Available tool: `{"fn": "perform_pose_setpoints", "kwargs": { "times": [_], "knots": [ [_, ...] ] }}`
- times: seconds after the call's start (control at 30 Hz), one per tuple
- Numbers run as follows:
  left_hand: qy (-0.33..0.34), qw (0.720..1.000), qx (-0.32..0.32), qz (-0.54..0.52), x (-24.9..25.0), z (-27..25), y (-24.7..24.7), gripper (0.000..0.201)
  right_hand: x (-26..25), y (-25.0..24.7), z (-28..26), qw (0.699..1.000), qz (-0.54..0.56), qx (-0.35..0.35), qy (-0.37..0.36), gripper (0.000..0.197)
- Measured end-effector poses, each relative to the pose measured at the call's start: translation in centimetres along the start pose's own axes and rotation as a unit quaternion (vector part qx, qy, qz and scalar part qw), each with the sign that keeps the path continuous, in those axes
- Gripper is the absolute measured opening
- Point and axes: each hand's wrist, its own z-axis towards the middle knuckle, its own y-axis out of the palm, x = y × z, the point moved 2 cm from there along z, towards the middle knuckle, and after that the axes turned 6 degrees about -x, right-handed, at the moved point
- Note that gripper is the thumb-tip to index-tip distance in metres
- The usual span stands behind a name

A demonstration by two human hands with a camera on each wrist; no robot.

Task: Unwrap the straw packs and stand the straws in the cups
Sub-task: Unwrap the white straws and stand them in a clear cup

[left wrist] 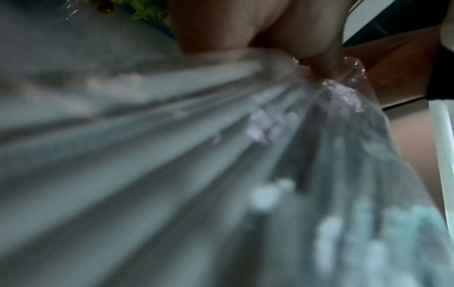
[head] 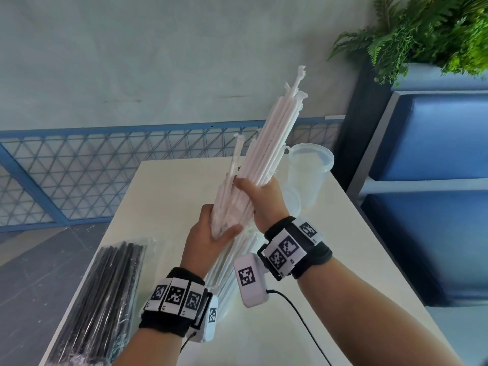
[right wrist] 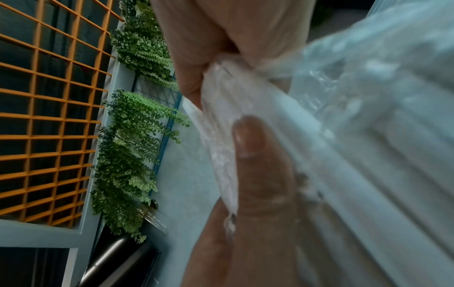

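A bundle of white paper-wrapped straws (head: 266, 143) rises tilted up and to the right above the table, its lower part still inside a clear plastic pack (head: 227, 262). My left hand (head: 211, 231) grips the pack's bunched plastic low on the bundle. My right hand (head: 260, 196) grips the straws just above it, thumb pressed on the plastic (right wrist: 221, 147). Blurred straws (left wrist: 147, 155) fill the left wrist view. Clear plastic cups (head: 309, 173) stand at the table's far right, behind the bundle. A sealed pack of black straws (head: 105, 299) lies at the table's left edge.
The white table (head: 343, 260) ends close on the left by a grey floor. A blue bench (head: 435, 196) stands to the right, with ferns (head: 427, 30) above it. A blue mesh fence (head: 79, 175) runs behind the table. A black cable (head: 303, 320) trails from my right wrist.
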Motion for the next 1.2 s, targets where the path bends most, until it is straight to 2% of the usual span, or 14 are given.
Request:
{"fn": "perform_pose_setpoints", "kwargs": {
  "times": [0.13,0.23,0.33,0.5,0.63,0.83,1.0,1.1,1.2],
  "knots": [
    [0.024,0.998,0.054,0.016,-0.8,0.0,-0.2,0.039,1.4,0.2,-0.1,0.999,-0.029,-0.024,0.025,0.047],
    [0.042,0.995,0.079,0.034,-0.8,0.1,-0.3,0.032,2.6,0.3,-0.8,0.997,-0.061,-0.031,0.047,0.032],
    [0.049,0.994,0.081,0.052,-0.6,0.1,-0.4,0.032,2.0,0.1,-0.8,0.996,-0.073,-0.027,0.035,0.016],
    [0.045,0.993,0.092,0.064,-0.7,0.1,-0.4,0.030,-1.5,-0.4,0.7,1.000,-0.006,0.013,-0.022,0.020],
    [0.034,0.991,0.100,0.079,-0.9,0.2,-0.5,0.015,-3.8,-1.0,1.9,0.997,0.039,0.041,-0.048,0.020],
    [0.039,0.991,0.102,0.081,-0.7,0.2,-0.2,0.015,-2.4,-0.1,0.9,0.998,0.057,-0.004,0.008,0.024],
    [0.040,0.991,0.100,0.080,-0.2,0.1,-0.3,0.011,-2.9,-0.4,1.3,0.999,0.032,-0.016,0.012,0.010],
    [0.041,0.991,0.108,0.071,0.0,0.2,-0.2,0.006,-2.7,-0.3,1.6,0.999,-0.008,-0.032,0.001,0.016],
    [0.032,0.992,0.112,0.054,-0.3,0.5,-0.1,0.007,-1.5,0.1,1.3,0.999,0.006,-0.040,0.017,0.038]
  ]
}}
